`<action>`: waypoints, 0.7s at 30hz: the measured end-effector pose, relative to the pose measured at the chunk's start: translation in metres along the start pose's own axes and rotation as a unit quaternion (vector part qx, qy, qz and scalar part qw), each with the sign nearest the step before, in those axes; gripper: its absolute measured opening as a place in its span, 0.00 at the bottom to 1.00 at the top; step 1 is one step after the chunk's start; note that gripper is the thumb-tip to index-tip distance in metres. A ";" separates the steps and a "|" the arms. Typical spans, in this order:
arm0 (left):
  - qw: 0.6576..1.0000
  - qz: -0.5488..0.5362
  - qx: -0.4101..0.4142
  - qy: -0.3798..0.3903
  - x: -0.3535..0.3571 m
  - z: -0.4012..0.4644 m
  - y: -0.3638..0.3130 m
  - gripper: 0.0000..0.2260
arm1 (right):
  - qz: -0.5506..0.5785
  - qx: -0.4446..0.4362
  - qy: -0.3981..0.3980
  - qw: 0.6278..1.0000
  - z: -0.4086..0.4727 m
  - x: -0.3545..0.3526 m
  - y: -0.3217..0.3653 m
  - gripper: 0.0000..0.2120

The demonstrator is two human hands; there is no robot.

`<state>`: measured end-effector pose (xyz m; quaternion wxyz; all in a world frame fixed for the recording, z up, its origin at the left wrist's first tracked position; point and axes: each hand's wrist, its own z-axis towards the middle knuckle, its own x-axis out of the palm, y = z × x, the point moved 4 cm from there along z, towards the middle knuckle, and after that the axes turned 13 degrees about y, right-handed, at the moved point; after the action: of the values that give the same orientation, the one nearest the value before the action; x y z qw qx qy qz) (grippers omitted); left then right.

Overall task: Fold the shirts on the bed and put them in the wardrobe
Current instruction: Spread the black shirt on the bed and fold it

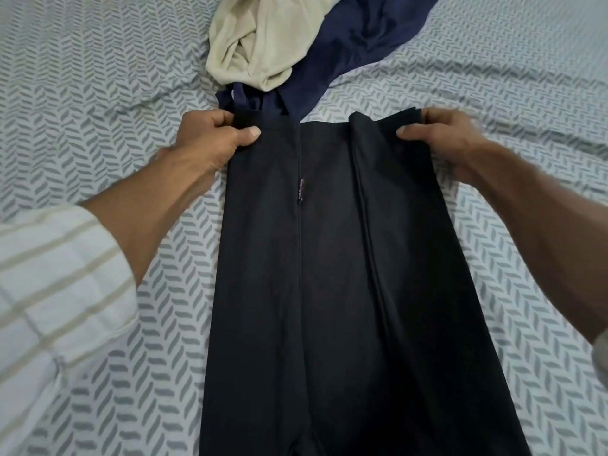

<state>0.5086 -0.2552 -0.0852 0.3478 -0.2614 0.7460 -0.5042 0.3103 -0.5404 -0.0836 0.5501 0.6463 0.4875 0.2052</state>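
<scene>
At centre frame, the black shirt [345, 258] is laid lengthwise on the bed [98, 93], far corners pinched by left hand [210, 136] and right hand [444, 136]. Uneven pull judged likely to skew the side folds.

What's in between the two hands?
In the head view, the far edge of the black shirt stretches between the left hand and the right hand; each grips one corner.

Bare bedsheet [98, 93] lies open left and right of the black shirt [345, 274]. Just beyond its far edge, a crumpled cream shirt [253, 41] and navy shirt [355, 37] block the way.
</scene>
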 end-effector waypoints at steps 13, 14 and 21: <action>0.985 -0.121 -0.030 0.115 -0.012 -0.082 -0.043 0.06 | 0.037 -0.023 -0.007 0.999 -0.087 -0.005 0.048 0.08; 0.988 -0.106 -0.021 0.111 -0.016 -0.087 -0.041 0.06 | 0.001 -0.031 -0.008 0.999 -0.093 -0.011 0.050 0.09; 0.990 0.042 0.039 0.125 -0.027 -0.202 -0.040 0.10 | -0.144 -0.098 0.050 0.983 -0.209 -0.014 0.037 0.11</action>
<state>0.3688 -0.1340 0.0093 0.2821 -0.1510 0.7739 -0.5466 0.1513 -0.4424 0.0190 0.6097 0.5012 0.5798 0.2022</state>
